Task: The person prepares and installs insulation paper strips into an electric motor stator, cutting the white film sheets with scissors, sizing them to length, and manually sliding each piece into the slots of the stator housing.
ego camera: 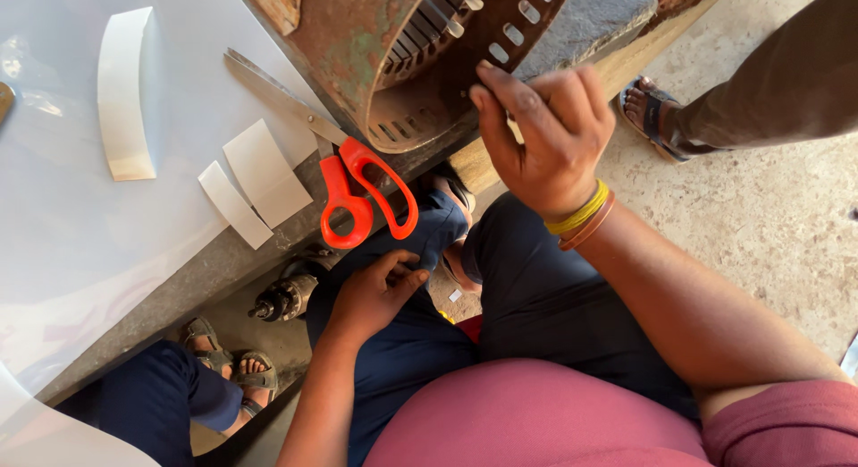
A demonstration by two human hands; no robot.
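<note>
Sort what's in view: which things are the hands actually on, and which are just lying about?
In hand:
- right hand on the rusty slotted motor housing
- left hand resting on the person's own knee, holding nothing

Lying about:
- orange-handled scissors at the table edge
- cut white paper strips
- small motor part under the table

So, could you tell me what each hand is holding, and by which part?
The right hand grips the rusty motor housing by its slotted rim; the left hand rests on the knee, holding nothing.

Scissors point(344, 168) lie on the bench point(179, 279), left of the motor housing point(384, 65).
</note>
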